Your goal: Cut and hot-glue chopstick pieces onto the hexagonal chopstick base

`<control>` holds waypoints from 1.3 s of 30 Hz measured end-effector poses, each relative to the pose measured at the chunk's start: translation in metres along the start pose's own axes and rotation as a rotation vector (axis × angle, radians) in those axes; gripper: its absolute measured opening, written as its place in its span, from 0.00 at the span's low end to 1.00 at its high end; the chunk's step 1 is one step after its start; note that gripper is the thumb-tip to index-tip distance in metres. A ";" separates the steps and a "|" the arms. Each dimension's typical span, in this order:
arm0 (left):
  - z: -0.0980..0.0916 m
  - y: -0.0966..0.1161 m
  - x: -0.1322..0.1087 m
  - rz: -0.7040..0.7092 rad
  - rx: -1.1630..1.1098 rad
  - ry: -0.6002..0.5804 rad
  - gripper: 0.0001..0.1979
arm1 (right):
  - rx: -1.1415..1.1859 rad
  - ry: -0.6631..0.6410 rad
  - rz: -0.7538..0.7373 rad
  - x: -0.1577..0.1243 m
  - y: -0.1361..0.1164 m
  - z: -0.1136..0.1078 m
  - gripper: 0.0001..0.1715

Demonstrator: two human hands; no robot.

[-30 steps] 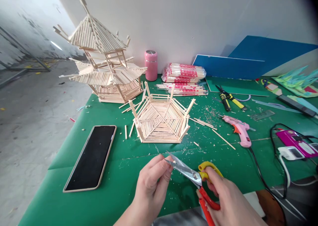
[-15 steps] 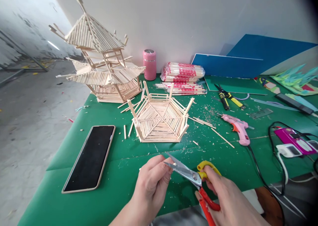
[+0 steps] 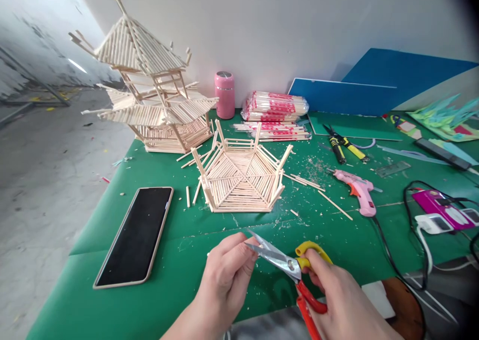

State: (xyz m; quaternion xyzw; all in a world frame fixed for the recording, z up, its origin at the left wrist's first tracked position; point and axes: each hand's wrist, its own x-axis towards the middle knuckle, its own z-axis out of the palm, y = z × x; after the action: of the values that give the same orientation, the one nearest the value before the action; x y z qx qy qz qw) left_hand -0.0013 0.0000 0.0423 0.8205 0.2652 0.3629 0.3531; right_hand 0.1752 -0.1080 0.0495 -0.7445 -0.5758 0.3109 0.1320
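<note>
My right hand is closed around the handles of a pair of scissors, whose grips are red and yellow. The scissor blades are parted, and their tips reach the fingertips of my left hand. Those fingers are pinched together on a small wooden stick, almost wholly hidden; a pale end shows at the hand's left side. Just beyond both hands stands a six-sided base of wooden sticks, with upright posts at its corners and low rails along its sides.
A stick-built pagoda stands back left, near a pink flask and packs of sticks. A phone lies left. Rightward are pliers, a corded pink glue gun and a magenta power strip. Loose sticks litter the green tabletop.
The scissors and both hands have shifted very slightly left, with the blades still parted at my left fingertips. A pale bit seen between the blades earlier no longer shows.
</note>
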 end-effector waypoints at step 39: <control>-0.005 0.002 0.014 -0.329 -0.426 -0.150 0.13 | 0.091 0.091 0.010 -0.003 0.006 -0.009 0.10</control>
State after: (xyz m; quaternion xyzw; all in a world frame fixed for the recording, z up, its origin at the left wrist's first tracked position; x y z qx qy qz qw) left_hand 0.0038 0.0102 0.0518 0.6982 0.2856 0.2864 0.5907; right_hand 0.1848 -0.1110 0.0546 -0.7539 -0.5510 0.3031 0.1901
